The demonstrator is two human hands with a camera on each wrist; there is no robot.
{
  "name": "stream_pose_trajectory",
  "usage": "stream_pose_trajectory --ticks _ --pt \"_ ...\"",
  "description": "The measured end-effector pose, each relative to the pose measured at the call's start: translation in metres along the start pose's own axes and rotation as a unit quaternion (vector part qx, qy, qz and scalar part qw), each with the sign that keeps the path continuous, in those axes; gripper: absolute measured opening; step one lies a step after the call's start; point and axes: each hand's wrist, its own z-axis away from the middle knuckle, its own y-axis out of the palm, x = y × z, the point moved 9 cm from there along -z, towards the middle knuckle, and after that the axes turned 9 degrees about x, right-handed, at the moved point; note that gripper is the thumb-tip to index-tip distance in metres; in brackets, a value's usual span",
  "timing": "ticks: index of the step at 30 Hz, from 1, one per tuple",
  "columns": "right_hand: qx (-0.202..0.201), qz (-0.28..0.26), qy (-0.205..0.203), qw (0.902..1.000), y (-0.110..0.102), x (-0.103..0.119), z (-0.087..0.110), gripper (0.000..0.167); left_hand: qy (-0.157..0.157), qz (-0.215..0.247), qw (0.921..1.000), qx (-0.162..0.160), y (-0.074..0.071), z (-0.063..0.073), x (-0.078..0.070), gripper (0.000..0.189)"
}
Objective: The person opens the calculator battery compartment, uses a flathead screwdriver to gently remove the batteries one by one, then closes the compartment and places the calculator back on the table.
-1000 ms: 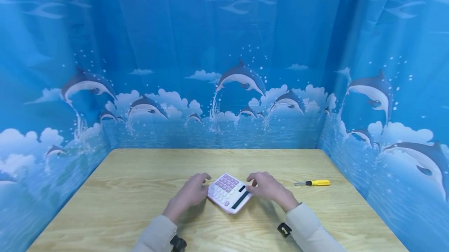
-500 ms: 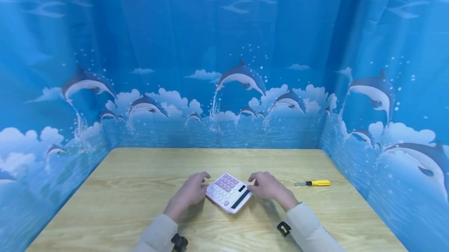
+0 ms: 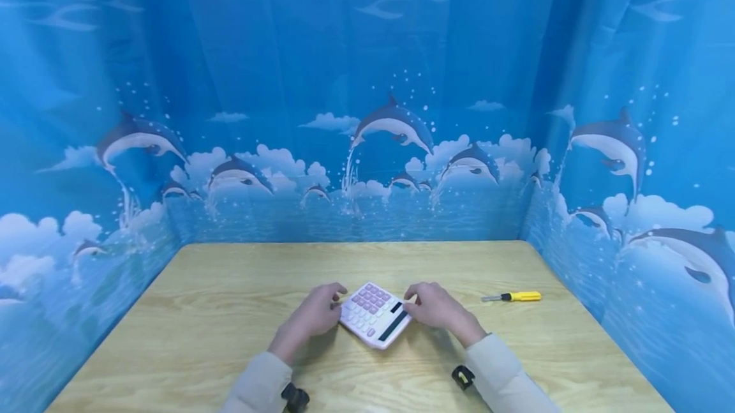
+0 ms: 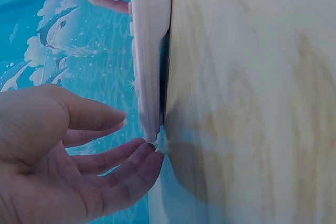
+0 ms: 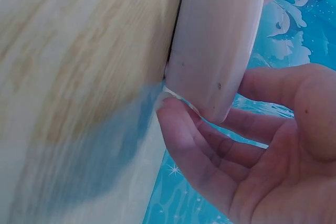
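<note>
A white calculator [image 3: 383,329] with pink and white keys lies turned at an angle on the table. At its left corner is my left hand [image 3: 314,312]. In the left wrist view, the fingertips [image 4: 151,153] of this hand touch the calculator's end, while the thumb stays a little apart from the key side. My right hand [image 3: 438,306] pinches the opposite corner near the dark display. From the right wrist, its thumb shows against the upper edge of the calculator [image 5: 215,35] and its fingers sit under the end. The calculator's underside is mostly hidden.
A screwdriver [image 3: 521,297] with a yellow handle lies to the right of my right hand. The wooden table [image 3: 241,272] is bordered at the back and sides by a blue dolphin-print curtain [image 3: 287,81].
The calculator has shifted slightly left and then back right. Both hands have stayed beside it with only tiny movements. The screwdriver lies where it was.
</note>
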Motion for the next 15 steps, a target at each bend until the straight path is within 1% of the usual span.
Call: stream_pose_trajectory --ticks 4,10,15 --pt "0.006 -0.009 -0.002 0.9999 0.0028 0.0014 -0.0001 0.026 0.009 0.003 0.9999 0.008 0.0048 -0.0006 -0.0019 0.04" --pt "0.017 -0.04 0.008 0.999 0.0074 0.0017 0.0014 0.027 0.027 0.001 0.9996 0.004 0.0069 -0.0012 -0.0032 0.042" --pt "0.019 -0.065 0.013 0.9976 0.0098 0.0005 0.0002 0.029 0.023 0.004 0.9997 0.008 0.0075 -0.0018 -0.0014 0.044"
